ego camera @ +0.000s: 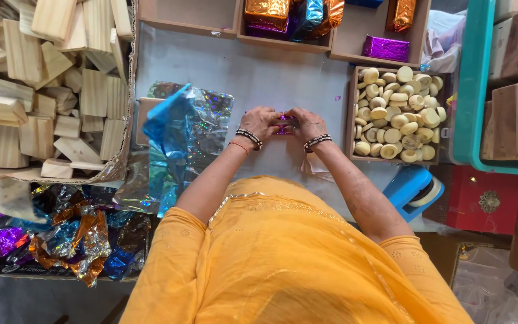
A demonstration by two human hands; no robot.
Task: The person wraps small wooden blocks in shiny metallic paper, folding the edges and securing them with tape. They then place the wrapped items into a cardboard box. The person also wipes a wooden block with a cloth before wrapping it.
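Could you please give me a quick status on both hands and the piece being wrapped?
Left hand and right hand both closed on small purple foil packet. Packet over grey table. Nothing in the way.

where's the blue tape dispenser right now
In the head view the blue tape dispenser lies on the table by the person's right forearm, just below the wooden tray of pale round pieces and left of the red box.
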